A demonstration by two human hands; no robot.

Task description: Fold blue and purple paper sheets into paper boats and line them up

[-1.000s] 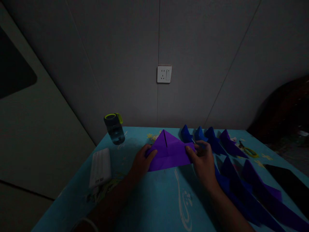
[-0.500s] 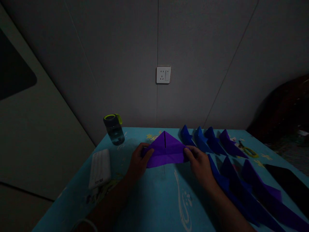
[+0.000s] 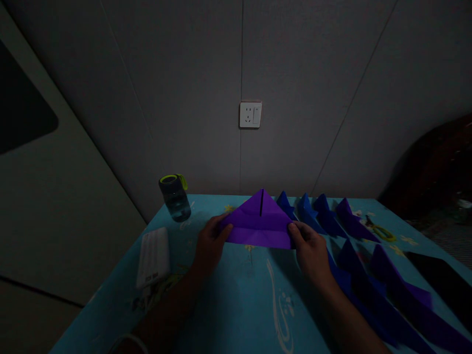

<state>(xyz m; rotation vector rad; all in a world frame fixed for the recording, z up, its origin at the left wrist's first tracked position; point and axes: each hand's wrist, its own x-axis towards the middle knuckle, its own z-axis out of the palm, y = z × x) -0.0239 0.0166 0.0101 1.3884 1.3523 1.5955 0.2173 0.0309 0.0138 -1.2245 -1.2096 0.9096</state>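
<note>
A folded sheet of purple paper (image 3: pixel 254 231) is held up above the table, its pointed top toward the wall and a flat strip along its lower edge. A dark slit runs down from the peak. My left hand (image 3: pixel 213 241) pinches its left corner, thumb in front and fingers behind. At the right corner, my right hand (image 3: pixel 309 246) grips it the same way. Near the right hand stand folded paper boats in blue and purple, among them a blue boat (image 3: pixel 309 214) behind and a purple boat (image 3: pixel 398 282) to the right.
A water bottle (image 3: pixel 176 199) with a green-rimmed lid stands at the back left. In front of it lies a white power bank (image 3: pixel 154 258) with a cable. A yellow-handled tool (image 3: pixel 383 232) and a black flat object (image 3: pixel 440 280) lie at right. A wall socket (image 3: pixel 250 115) is behind.
Both hands have shifted slightly right and spread a little, raising the purple paper. Its front now looks flatter and wider. The boats, bottle and power bank have stayed put.
</note>
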